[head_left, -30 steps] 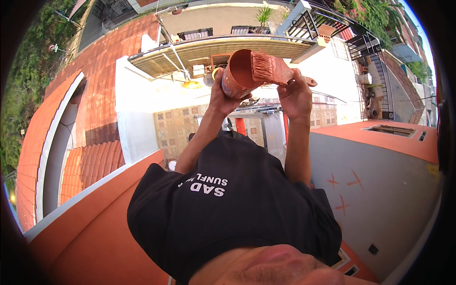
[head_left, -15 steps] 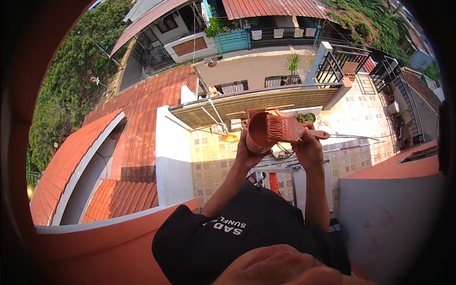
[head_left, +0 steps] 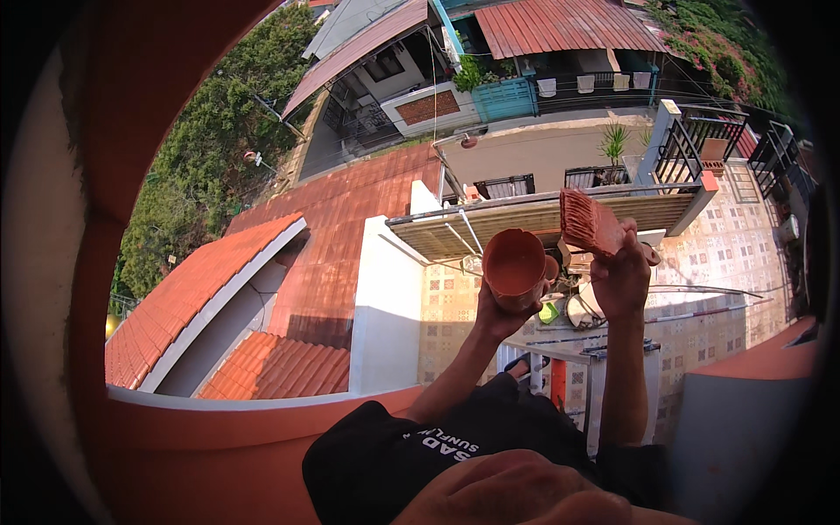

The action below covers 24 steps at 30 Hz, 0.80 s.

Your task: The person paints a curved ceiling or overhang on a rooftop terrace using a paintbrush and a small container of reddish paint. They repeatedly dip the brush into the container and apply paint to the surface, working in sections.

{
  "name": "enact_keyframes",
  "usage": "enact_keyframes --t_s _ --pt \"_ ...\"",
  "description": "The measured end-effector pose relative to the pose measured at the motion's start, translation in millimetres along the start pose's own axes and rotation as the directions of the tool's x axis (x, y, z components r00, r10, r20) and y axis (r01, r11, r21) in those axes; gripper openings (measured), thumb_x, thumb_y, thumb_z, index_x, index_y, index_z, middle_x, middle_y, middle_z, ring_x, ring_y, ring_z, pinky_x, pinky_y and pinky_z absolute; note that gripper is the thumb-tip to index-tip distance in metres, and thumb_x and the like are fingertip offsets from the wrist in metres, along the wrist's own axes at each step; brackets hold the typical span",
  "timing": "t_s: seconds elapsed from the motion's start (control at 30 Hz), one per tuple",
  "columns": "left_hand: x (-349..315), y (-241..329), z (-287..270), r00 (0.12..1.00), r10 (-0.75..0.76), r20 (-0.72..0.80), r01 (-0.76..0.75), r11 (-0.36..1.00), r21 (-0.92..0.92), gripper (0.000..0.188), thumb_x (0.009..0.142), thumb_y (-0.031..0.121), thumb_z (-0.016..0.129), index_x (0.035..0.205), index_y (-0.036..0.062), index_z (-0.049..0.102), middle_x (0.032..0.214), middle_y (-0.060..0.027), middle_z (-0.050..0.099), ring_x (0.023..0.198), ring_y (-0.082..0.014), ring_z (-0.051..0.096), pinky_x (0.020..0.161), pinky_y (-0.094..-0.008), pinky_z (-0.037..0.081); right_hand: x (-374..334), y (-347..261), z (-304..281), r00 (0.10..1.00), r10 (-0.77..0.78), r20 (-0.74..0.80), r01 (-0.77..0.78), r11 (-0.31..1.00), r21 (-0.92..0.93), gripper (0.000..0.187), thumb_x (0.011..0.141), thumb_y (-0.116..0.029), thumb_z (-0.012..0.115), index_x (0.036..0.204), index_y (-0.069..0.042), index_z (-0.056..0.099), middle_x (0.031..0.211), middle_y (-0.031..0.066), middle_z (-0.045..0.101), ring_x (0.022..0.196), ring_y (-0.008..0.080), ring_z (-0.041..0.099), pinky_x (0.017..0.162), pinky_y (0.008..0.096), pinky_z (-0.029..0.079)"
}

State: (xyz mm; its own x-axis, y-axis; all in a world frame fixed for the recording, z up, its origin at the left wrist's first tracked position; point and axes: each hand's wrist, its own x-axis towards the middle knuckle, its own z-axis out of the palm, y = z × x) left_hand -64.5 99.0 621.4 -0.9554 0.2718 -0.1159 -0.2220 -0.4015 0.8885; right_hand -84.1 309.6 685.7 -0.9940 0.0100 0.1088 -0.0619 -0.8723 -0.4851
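My left hand [head_left: 505, 312] is wrapped round a small paint pot [head_left: 514, 267], coated in reddish-orange paint inside and out. The pot tilts a little, so its open mouth shows. To its right, my right hand [head_left: 623, 276] grips a wide paintbrush [head_left: 591, 225]. Thick reddish paint covers the brush's bristles, which point up and left, apart from the pot's rim. The end of its handle sticks out to the right, past my fingers. How much paint lies in the pot I cannot tell.
Below my hands stands a metal ladder [head_left: 595, 376]. A tiled yard [head_left: 700, 328] lies far beneath, with a fence wall [head_left: 542, 219] behind it. An orange-painted wall [head_left: 219, 446] runs along the lower left. Beyond are tiled roofs [head_left: 197, 302] and a white wall [head_left: 385, 306].
The brush has lifted away from the pot's mouth, up and to the right of it. My view has swung left, so more of the painted wall edge shows at left.
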Motion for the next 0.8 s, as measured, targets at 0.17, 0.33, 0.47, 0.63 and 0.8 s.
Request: enact_keyframes --t_s 0.17,0.33,0.47,0.63,0.8 --pt "10.4 5.2 -12.4 0.999 0.011 0.049 0.004 0.952 -0.306 0.063 0.075 -0.014 0.065 0.132 0.0047 0.044 0.128 -0.0103 0.052 0.111 -0.0250 0.057 0.081 -0.0304 0.054 49.4 -3.2 22.2 0.998 0.006 0.055 -0.015 0.988 0.157 0.025 0.101 -0.021 0.051 0.123 -0.009 0.052 0.116 0.0058 0.063 0.095 0.0135 0.064 0.057 0.0227 0.044" --pt "14.7 9.4 -32.4 0.994 -0.085 0.062 0.105 0.807 -0.582 0.051 0.085 0.009 0.059 0.133 0.0075 0.045 0.130 -0.0115 0.049 0.117 -0.0264 0.050 0.080 -0.0337 0.052 101.7 4.9 79.8 0.986 -0.010 0.167 -0.045 0.947 0.319 0.030 0.099 -0.018 0.053 0.123 0.000 0.055 0.117 0.0119 0.064 0.112 0.0220 0.062 0.068 0.0254 0.053" --pt "19.5 21.7 -38.6 0.977 -0.131 0.170 0.213 0.471 -0.856 0.060 0.090 0.049 0.051 0.135 0.0088 0.045 0.128 -0.0104 0.052 0.118 -0.0307 0.049 0.078 -0.0414 0.052 127.1 18.4 134.9 0.974 -0.026 0.226 -0.048 0.947 0.317 0.029 0.098 -0.018 0.056 0.118 0.002 0.056 0.111 0.0152 0.066 0.107 0.0253 0.065 0.083 0.0290 0.057" --pt "22.7 37.4 -35.7 0.985 -0.030 0.169 0.162 0.498 -0.852 0.065 0.088 0.050 0.055 0.136 0.0086 0.043 0.130 -0.0106 0.051 0.119 -0.0304 0.049 0.080 -0.0424 0.052 140.3 31.8 196.1 0.939 -0.043 0.340 -0.070 0.947 0.314 0.029 0.096 -0.019 0.060 0.115 0.003 0.057 0.111 0.0184 0.066 0.102 0.0258 0.067 0.093 0.0326 0.056" --pt "25.1 46.4 -34.2 0.992 0.020 0.127 0.109 0.405 -0.908 0.064 0.086 0.049 0.058 0.135 0.0092 0.044 0.132 -0.0108 0.050 0.120 -0.0312 0.048 0.083 -0.0443 0.051 149.1 25.5 250.5 0.953 0.112 0.282 -0.226 0.882 0.414 0.024 0.097 -0.011 0.056 0.110 0.010 0.054 0.104 0.0197 0.061 0.096 0.0253 0.063 0.090 0.0338 0.054"
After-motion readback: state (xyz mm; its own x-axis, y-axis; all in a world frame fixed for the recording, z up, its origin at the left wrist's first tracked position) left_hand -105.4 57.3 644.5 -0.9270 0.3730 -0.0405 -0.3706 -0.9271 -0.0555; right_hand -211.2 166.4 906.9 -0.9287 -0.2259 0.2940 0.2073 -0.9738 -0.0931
